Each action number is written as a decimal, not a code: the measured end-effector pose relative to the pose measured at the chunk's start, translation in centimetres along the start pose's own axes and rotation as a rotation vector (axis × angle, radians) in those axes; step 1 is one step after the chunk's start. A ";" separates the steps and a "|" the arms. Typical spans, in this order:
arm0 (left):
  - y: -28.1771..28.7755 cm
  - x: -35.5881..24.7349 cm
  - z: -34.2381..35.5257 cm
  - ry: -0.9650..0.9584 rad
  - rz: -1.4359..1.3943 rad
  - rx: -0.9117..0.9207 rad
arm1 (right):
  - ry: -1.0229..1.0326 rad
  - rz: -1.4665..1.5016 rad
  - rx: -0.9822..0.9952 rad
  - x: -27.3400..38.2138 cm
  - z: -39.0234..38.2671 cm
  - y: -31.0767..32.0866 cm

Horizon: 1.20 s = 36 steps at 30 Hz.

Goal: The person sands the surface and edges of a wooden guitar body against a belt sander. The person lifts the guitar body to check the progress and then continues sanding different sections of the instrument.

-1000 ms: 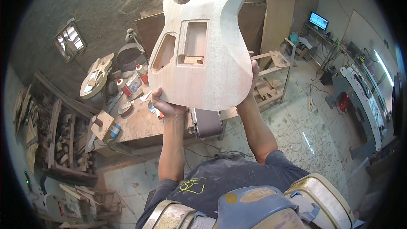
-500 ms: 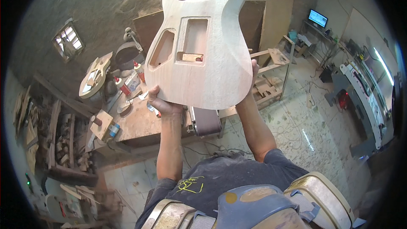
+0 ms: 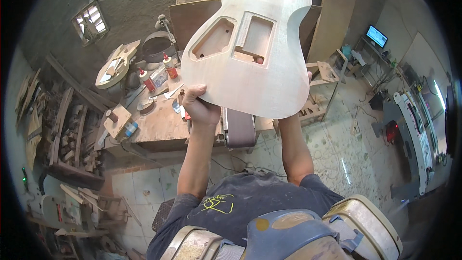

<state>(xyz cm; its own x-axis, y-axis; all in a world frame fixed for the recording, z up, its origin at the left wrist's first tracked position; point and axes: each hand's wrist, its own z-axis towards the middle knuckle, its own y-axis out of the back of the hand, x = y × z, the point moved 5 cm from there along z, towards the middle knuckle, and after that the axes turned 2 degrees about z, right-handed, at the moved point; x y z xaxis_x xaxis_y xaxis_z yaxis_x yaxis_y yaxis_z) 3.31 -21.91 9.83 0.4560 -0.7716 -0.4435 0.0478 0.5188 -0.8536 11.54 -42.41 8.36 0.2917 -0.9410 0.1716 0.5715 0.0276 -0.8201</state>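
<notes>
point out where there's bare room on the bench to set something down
The barest patch is the front of the bench, between the small board and the belt sander. Further back is crowded with bottles and scraps. The held guitar body hides whatever lies behind it.

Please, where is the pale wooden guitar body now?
In the head view, the pale wooden guitar body is upper centre, held in the left hand and right hand.
</notes>
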 end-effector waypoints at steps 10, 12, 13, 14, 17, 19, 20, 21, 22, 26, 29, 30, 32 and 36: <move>-4.0 -0.2 -2.4 -0.059 0.297 0.092 | 0.126 -0.151 -0.160 1.3 -1.4 0.9; -4.9 -0.1 -2.6 -0.125 0.407 0.163 | 0.181 -0.161 -0.199 2.2 -1.4 2.2; -5.4 -0.1 -2.7 -0.112 0.404 0.168 | 0.236 -0.166 -0.242 2.9 -1.6 3.3; -5.9 -0.4 -2.7 -0.099 0.399 0.155 | 0.252 -0.173 -0.248 3.5 -1.5 4.1; -4.0 -0.6 -1.5 -0.048 0.352 0.110 | 0.244 -0.304 -0.296 3.3 -1.0 3.5; -3.0 -0.7 -0.5 -0.090 0.293 0.084 | 0.246 -0.286 -0.277 2.8 -0.5 1.9; -3.0 -0.8 -0.1 -0.081 0.293 0.086 | 0.238 -0.267 -0.253 2.9 -0.2 1.6; -2.9 -1.0 0.3 -0.066 0.274 0.064 | 0.216 -0.255 -0.215 3.4 0.2 2.7; -2.9 -1.0 0.7 -0.048 0.256 0.043 | 0.224 -0.256 -0.221 4.4 0.6 4.0; -2.6 -1.6 1.7 -0.049 0.274 0.021 | 0.162 -0.171 -0.066 3.5 1.4 2.4; -2.9 -2.0 1.9 -0.084 0.272 0.010 | 0.145 -0.172 -0.168 2.7 1.3 0.6; -3.1 -2.0 1.9 -0.081 0.276 0.020 | 0.137 -0.188 -0.185 2.6 1.2 0.5; -2.8 -2.2 2.2 -0.086 0.262 0.006 | 0.108 -0.169 -0.135 2.6 1.2 0.2; -1.4 -1.4 3.0 -0.012 0.235 0.021 | 0.135 -0.213 -0.111 2.3 1.4 -0.6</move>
<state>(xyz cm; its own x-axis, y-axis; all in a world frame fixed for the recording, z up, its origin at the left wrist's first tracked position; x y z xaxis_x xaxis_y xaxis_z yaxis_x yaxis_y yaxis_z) 5.32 -20.48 12.49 0.4676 -0.6243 -0.6257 -0.0421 0.6914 -0.7213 12.97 -44.09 10.01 0.0651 -0.9583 0.2782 0.5188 -0.2056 -0.8298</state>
